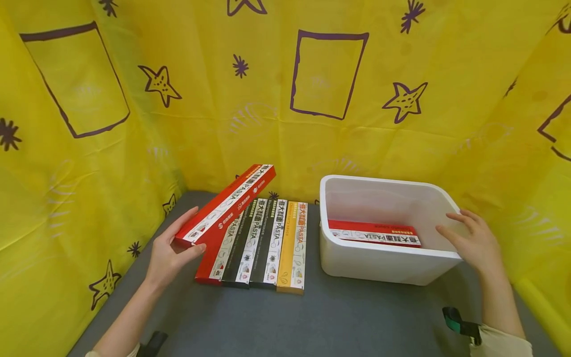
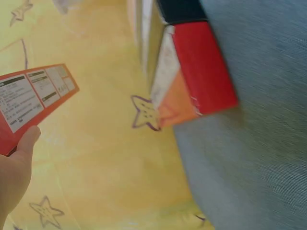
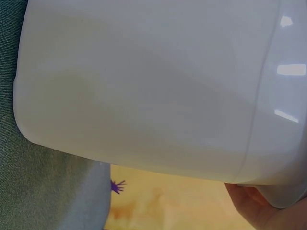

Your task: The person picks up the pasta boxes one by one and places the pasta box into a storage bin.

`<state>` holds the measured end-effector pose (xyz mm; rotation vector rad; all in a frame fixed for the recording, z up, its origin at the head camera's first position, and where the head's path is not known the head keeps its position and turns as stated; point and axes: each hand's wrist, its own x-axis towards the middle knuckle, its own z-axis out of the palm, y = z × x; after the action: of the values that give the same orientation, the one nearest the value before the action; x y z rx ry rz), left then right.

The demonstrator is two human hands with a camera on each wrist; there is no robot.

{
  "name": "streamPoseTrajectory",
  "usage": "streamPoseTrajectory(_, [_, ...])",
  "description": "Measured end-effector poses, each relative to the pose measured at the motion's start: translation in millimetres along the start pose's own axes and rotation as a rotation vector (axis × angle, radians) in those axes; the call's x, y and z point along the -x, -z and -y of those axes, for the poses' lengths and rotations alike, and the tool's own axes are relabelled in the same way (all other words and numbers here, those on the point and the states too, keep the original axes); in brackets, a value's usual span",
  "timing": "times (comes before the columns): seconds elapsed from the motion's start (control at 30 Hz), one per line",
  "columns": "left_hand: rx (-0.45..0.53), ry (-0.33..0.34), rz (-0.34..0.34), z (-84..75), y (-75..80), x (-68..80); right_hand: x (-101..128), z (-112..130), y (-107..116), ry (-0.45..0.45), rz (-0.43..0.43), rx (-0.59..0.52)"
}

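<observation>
**Red pasta box raised above the row, white bin beside it**

The red pasta box [image 1: 226, 206] is long and flat, with a white printed strip along its face. It is tilted, its near end low at 7 o'clock and its far end raised toward 1 o'clock, over the left edge of the row of pasta boxes [image 1: 263, 243] lying side by side on the bench. The left hand [image 1: 171, 250] holds its near end, thumb on the underside.

The white bin [image 1: 383, 258] stands upright at 3 o'clock from the row, open-topped. The right hand [image 1: 473, 243] rests on its right rim.
</observation>
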<state>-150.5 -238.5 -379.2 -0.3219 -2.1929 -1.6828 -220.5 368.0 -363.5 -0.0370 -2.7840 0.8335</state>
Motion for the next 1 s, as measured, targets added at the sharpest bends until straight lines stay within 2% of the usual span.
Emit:
streamPoseTrajectory(0.23, [0.153, -0.122, 0.096, -17.6, -19.6, -19.0, 1.5, 1.5, 0.8, -0.011, -0.006, 0.004])
streamPoseTrajectory(0.4, [0.207, -0.173, 0.165, -27.7, -36.8, -33.5, 3.3, 3.1, 0.2, -0.01, -0.011, 0.007])
streamPoseTrajectory(0.6, [0.207, -0.22, 0.247, -37.1, -59.1, -49.8, 4.4, 2.5, -1.7, -0.018, -0.009, 0.011])
streamPoseTrajectory(1.0, [0.135, -0.288, 0.436, -46.1, -100.6, -75.1, 4.1, 1.6, -1.9, -0.014, -0.03, 0.013])
